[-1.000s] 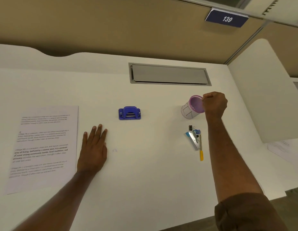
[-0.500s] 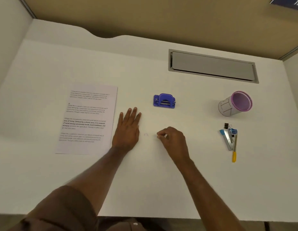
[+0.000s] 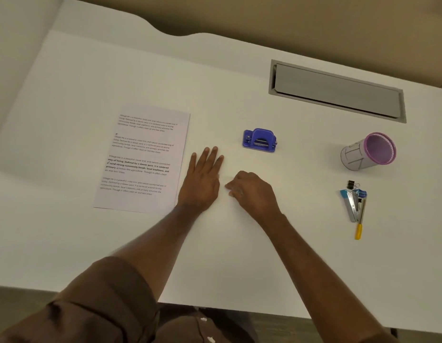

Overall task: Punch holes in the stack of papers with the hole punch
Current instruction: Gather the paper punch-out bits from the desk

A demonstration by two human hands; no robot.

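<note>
From the head view, the counter (image 3: 239,256) is smooth, white and flat. The stack of papers (image 3: 143,159) is a thin white rectangle with small blurry print. It lies flat on the left, its long side running away from the person. The hole punch (image 3: 260,141) is blue, shiny and blocky, its long side running left to right, well apart from the papers. The left hand (image 3: 202,180) lies flat, fingers (image 3: 210,157) spread open, just beside the papers. The right hand (image 3: 252,191) is curled closed; I cannot tell if it holds anything. A round purple-rimmed cup (image 3: 368,152) lies tipped on the right.
</note>
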